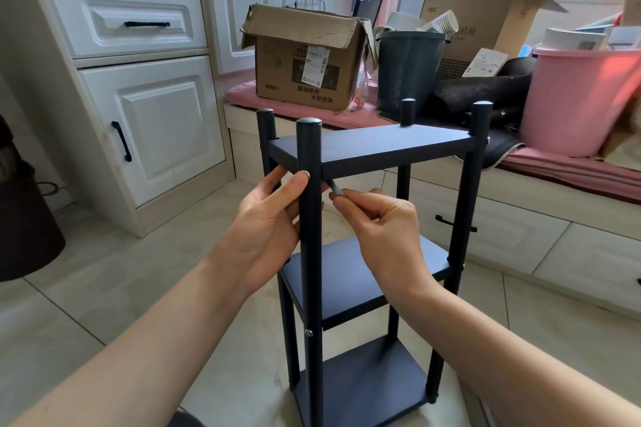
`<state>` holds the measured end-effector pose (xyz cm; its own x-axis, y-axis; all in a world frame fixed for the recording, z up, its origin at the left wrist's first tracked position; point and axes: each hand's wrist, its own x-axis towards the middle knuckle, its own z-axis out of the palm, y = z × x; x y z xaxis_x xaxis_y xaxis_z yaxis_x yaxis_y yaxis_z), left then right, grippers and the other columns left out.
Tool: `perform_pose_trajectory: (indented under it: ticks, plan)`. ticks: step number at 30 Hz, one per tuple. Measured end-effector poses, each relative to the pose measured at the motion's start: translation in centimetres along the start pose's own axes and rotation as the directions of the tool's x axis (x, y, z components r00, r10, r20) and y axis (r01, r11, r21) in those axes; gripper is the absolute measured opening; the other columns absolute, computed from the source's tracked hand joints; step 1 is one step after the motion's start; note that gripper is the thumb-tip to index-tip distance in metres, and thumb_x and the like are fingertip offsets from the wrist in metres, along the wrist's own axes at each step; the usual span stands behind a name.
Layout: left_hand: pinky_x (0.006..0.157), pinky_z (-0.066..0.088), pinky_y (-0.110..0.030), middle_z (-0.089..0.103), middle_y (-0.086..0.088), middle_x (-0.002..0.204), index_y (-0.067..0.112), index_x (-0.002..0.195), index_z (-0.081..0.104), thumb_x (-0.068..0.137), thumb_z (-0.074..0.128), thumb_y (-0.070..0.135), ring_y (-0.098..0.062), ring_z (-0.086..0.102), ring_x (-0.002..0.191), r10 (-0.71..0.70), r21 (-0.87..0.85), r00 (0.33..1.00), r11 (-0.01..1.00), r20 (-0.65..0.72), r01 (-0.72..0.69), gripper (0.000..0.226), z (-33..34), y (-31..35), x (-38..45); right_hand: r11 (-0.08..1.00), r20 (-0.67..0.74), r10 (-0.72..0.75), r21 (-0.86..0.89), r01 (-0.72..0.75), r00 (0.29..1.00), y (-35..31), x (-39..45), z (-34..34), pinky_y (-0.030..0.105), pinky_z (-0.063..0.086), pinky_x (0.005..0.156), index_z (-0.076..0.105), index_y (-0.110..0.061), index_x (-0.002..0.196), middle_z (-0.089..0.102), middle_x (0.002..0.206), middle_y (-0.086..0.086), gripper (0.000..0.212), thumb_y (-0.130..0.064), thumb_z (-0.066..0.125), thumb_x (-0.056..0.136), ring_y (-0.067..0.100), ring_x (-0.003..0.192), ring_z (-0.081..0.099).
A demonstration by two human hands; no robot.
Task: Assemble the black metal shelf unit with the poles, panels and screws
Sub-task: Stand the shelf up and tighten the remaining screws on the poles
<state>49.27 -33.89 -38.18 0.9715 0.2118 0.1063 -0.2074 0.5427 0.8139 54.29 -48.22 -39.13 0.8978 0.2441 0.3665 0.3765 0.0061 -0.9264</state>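
Left hand (268, 218) steadying near front pole (310, 218) just under top panel (367, 147); right hand (378, 222) pinching small hex key (335, 187) at that panel's near corner. Shelf unit (364, 288) standing on floor tiles (114, 274). Am keeping key seated square, pole pressed tight, turning gently.

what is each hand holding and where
The left hand grips the near front pole just below the top panel. The right hand pinches a small tool by its lower end.
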Motion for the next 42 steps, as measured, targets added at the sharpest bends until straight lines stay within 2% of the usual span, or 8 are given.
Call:
perform_pose_trajectory:
  ticks: [8,13,20,24,28,33,36,42]
  plan:
    - [0.111,0.041,-0.043,0.071,-0.003,0.106,0.010,0.143,0.051,0.087,0.064,0.019,-0.016,0.066,0.099,0.004,-0.010,1.000,1.000,0.013,-0.004,0.059,-0.3,-0.1,0.0,0.998,0.000,-0.014,-0.059,0.014,1.000,0.3,0.2,0.4,0.038,0.055,0.083,0.079,-0.018,0.093,0.069,0.080,0.004,0.009,-0.014,0.074,0.086,0.020,0.081,0.066]
    - [0.085,0.054,-0.029,0.069,-0.001,0.100,0.008,0.146,0.048,0.090,0.069,0.023,-0.014,0.066,0.089,-0.003,0.044,0.999,0.999,0.032,0.002,0.062,-0.5,-0.1,0.0,0.989,0.016,-0.055,-0.136,0.057,0.998,0.6,0.1,1.0,0.039,0.053,0.078,0.080,-0.021,0.089,0.066,0.080,0.004,0.008,-0.017,0.073,0.087,0.019,0.077,0.062]
    - [0.075,0.055,-0.025,0.067,-0.004,0.104,0.002,0.145,0.047,0.082,0.081,0.027,-0.014,0.065,0.088,0.012,0.068,1.000,0.998,0.026,-0.014,0.076,-0.6,-0.1,0.1,0.990,0.025,-0.016,-0.142,0.019,1.000,1.3,0.6,1.8,0.043,0.054,0.080,0.081,-0.017,0.091,0.071,0.078,-0.001,0.012,-0.021,0.069,0.091,0.019,0.081,0.066]
    - [0.065,0.053,-0.021,0.065,-0.007,0.103,-0.001,0.143,0.048,0.089,0.059,0.021,-0.012,0.064,0.079,0.032,0.057,0.998,0.998,0.055,-0.035,0.059,-0.6,-0.1,0.1,0.993,0.062,0.021,-0.114,-0.014,0.998,1.3,0.7,2.1,0.041,0.056,0.086,0.080,-0.017,0.094,0.075,0.085,-0.003,0.015,-0.019,0.066,0.094,0.015,0.086,0.070]
    - [0.061,0.052,-0.021,0.064,-0.004,0.094,0.005,0.130,0.055,0.089,0.058,0.021,-0.012,0.063,0.073,0.030,0.082,0.998,0.996,0.062,-0.035,0.044,-0.3,0.0,0.0,0.988,0.076,0.009,-0.156,0.003,0.997,1.3,0.8,1.6,0.033,0.055,0.087,0.079,-0.016,0.100,0.074,0.090,-0.005,0.017,-0.018,0.062,0.096,0.010,0.089,0.068]
    - [0.063,0.052,-0.021,0.063,-0.007,0.099,0.011,0.123,0.060,0.086,0.062,0.023,-0.013,0.061,0.077,0.030,0.085,0.999,0.996,0.012,-0.031,0.039,-0.3,0.1,0.0,0.966,0.031,-0.068,-0.246,0.073,0.997,1.0,0.6,0.1,0.010,0.045,0.071,0.076,-0.013,0.102,0.068,0.085,-0.009,0.018,-0.011,0.060,0.096,-0.002,0.080,0.061]
    - [0.067,0.054,-0.024,0.061,-0.010,0.102,0.011,0.124,0.059,0.087,0.063,0.024,-0.015,0.064,0.082,0.026,0.089,1.000,0.996,-0.012,-0.025,0.040,-0.1,0.2,-0.2,0.959,0.032,-0.103,-0.262,0.108,0.994,0.8,0.6,-0.6,0.007,0.041,0.069,0.077,-0.012,0.100,0.064,0.080,-0.013,0.018,-0.008,0.060,0.096,-0.009,0.076,0.059]
    - [0.083,0.052,-0.032,0.068,0.001,0.090,0.013,0.126,0.059,0.087,0.062,0.027,-0.015,0.069,0.087,0.048,0.142,0.998,0.989,-0.043,-0.041,0.042,0.3,0.1,-0.5,0.922,0.039,-0.169,-0.348,0.172,0.985,0.5,1.0,-1.3,0.011,0.044,0.069,0.078,-0.015,0.101,0.066,0.081,-0.011,0.017,-0.010,0.063,0.094,-0.003,0.080,0.060]
